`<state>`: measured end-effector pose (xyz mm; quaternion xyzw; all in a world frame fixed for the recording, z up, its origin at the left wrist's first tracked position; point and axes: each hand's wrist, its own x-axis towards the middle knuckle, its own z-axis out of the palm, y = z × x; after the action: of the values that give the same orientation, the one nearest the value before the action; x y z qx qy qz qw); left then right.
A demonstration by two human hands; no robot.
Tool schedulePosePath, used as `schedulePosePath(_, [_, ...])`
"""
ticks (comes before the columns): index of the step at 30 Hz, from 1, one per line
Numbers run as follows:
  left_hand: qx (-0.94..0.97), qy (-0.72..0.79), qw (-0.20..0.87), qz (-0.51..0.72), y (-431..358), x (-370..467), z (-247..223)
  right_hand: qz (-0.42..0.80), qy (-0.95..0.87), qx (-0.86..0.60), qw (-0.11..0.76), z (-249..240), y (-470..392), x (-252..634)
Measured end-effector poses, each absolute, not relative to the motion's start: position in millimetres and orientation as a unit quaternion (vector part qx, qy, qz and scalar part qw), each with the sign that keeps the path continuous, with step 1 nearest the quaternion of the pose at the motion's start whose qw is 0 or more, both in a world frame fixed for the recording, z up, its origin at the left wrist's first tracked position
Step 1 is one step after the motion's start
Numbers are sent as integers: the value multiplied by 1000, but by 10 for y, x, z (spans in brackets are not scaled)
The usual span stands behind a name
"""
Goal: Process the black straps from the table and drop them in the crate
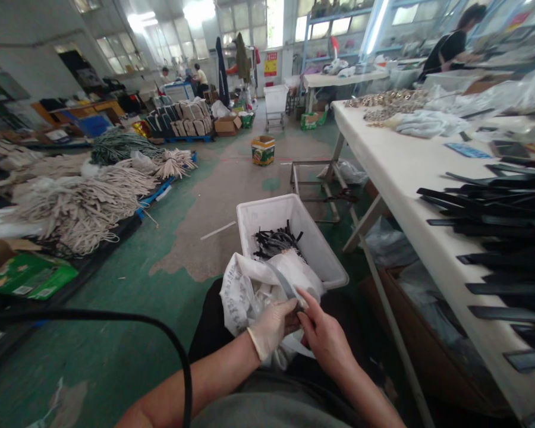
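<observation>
My left hand [271, 328], in a pale glove, is closed on a grey strap [283, 280] above my lap. Fingers of my right hand [326, 334], which is bare, pinch the same strap close to the left fingertips. The exact spot they grip is partly hidden by the fingers. Under both hands a white plastic sack [237, 291] with dark printing lies crumpled over my lap. It reaches the near end of a white plastic bin [325, 252] on the floor, where a heap of short black straps [276, 241] lies.
To my right stands a long white table [383, 160] with black strips [508, 238], metal pieces [387, 101] and white gloves [432, 123]. Bundles of beige straps [84, 196] lie at left. A black cable [160, 326] arcs before my left arm. Another person [450, 47] sits beyond the table.
</observation>
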<state>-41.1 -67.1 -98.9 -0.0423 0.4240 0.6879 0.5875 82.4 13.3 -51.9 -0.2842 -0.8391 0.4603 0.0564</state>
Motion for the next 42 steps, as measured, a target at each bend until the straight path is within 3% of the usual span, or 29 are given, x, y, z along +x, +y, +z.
schedulePosePath(8, [-140, 362, 593, 705, -724, -816, -770, 413, -902, -43, 120, -89, 109, 1131])
schedulePosePath(15, [-61, 355, 649, 670, -783, -485, -785, 303, -916, -79, 252, -434, 258, 806])
schedulePosePath(21, [-83, 329, 723, 601, -849, -524, -886, 438, -867, -146, 189, -354, 328, 818])
schedulePosePath(25, [-157, 384, 636, 650, -646, -941, -1036, 605, -784, -113, 78, 182, 314, 1191])
schedulePosePath(29, [-170, 399, 541, 721, -383, -1363, -982, 677, -732, -79, 14, 484, 367, 1551])
schedulePosePath(35, [-1, 427, 509, 748, -416, -1201, -708, 729, -653, -189, 81, 147, 519, 1341])
schedulePosePath(42, [248, 545, 591, 541, -858, -671, -504, 735, -622, -164, 216, -16, 885, 762])
